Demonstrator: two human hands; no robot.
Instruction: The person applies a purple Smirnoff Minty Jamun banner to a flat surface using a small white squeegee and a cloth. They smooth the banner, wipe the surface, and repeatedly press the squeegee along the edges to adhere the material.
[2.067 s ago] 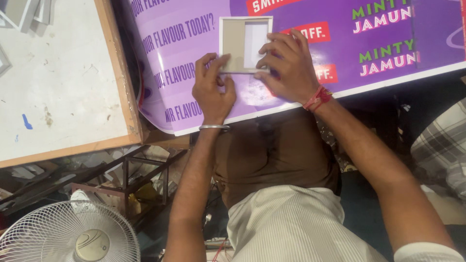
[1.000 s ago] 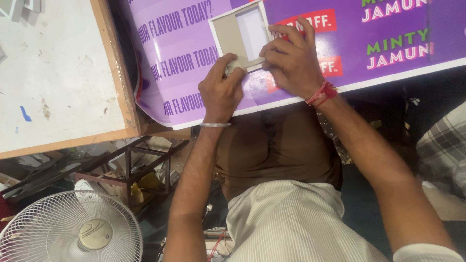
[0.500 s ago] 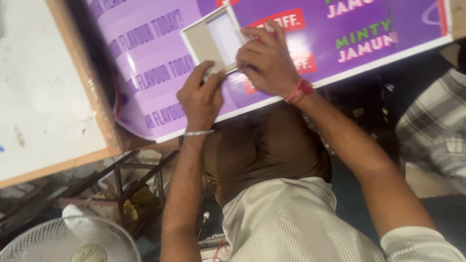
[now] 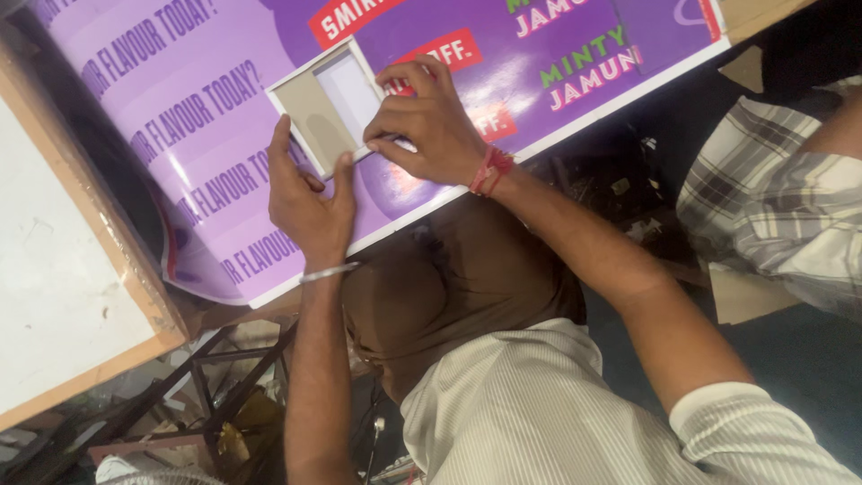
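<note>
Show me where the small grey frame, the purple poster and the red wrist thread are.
small grey frame (image 4: 316, 117), head view, its wide grey side.
purple poster (image 4: 180, 117), head view, bare left part.
red wrist thread (image 4: 489, 169), head view, band's middle.

The right hand (image 4: 429, 126) hides the grey frame's (image 4: 316, 115) lower corner.

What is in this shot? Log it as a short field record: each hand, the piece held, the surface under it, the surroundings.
left hand: fingers spread along the lower edge of the frame piece
right hand: fingertips pinching the frame piece's right side; red thread band on the wrist
frame piece: flat, grey-beige, rectangular, with a pale window on one side
surface: glossy purple poster with a white border, lying under the piece
surroundings: wood-edged white board beside the poster; a second person's checked sleeve at the frame's edge
</note>
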